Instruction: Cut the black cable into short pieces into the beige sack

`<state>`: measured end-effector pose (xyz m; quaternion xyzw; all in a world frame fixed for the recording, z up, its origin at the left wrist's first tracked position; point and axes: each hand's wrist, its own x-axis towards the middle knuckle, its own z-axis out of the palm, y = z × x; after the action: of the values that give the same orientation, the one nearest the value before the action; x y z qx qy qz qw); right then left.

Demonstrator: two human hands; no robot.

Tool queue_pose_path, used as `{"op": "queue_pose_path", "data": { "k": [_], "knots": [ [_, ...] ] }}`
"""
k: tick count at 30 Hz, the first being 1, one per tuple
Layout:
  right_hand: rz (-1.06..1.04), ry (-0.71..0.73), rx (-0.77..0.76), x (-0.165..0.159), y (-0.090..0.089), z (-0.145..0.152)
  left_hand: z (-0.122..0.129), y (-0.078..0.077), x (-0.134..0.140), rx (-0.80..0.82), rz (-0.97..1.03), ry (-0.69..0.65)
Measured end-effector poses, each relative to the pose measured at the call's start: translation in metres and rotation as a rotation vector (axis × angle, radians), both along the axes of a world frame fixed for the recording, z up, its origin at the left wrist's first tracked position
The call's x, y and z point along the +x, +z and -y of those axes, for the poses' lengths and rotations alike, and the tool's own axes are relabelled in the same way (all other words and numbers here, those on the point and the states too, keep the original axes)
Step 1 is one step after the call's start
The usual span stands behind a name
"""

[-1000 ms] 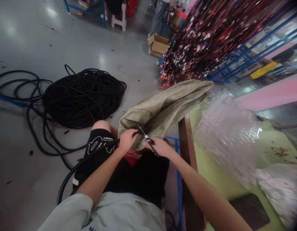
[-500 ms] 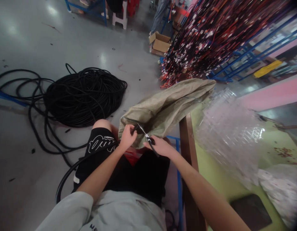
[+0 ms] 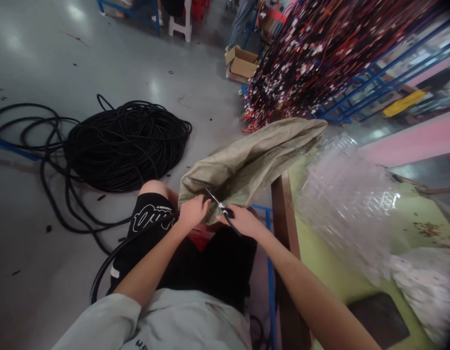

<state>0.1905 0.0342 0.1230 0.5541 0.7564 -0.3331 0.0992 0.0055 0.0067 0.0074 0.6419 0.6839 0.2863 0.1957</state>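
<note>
My left hand (image 3: 193, 213) is closed around black tubing (image 3: 132, 239) that runs across my left thigh; the tube's end shows only faintly at the fingertips. In my right hand (image 3: 244, 221) are scissors (image 3: 222, 206) with black handles. Their blades point up and left, just past my left fingertips, and look closed or nearly so. Beneath both hands lies the mouth of a tan woven sack (image 3: 225, 167), which sags from my lap to the table's corner. Its inside is dark, and its contents cannot be made out.
A big coil of black tubing (image 3: 128, 146) rests on the floor at left. To the right, a yellow-green table (image 3: 320, 257) bears clear plastic packaging (image 3: 351, 204) and a dark flat object (image 3: 380, 321). Bundled wires (image 3: 301, 68) hang beyond the sack, near an open cardboard box (image 3: 242, 63).
My left hand has shifted slightly left and down, and its fingers now cover more of the black tube's end. The scissors have barely moved. The tubing by my left arm has shifted a little.
</note>
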Motion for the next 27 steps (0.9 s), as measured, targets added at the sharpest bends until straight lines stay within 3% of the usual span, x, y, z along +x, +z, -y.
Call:
{"op": "queue_pose_path", "data": {
  "k": [7, 14, 19, 27],
  "knots": [
    [0.0, 0.016, -0.068, 0.001, -0.003, 0.002, -0.003, -0.007, 0.004, 0.018, 0.061, -0.139],
    [0.041, 0.016, 0.026, -0.002, 0.002, 0.002, -0.002, 0.0, 0.007, 0.094, 0.139, -0.177],
    [0.006, -0.023, -0.029, -0.002, 0.001, 0.002, -0.003, -0.004, 0.005, 0.153, 0.212, -0.177],
    [0.033, -0.016, 0.014, -0.001, -0.001, 0.001, -0.002, -0.008, 0.011, 0.197, 0.189, -0.109]
  ]
}}
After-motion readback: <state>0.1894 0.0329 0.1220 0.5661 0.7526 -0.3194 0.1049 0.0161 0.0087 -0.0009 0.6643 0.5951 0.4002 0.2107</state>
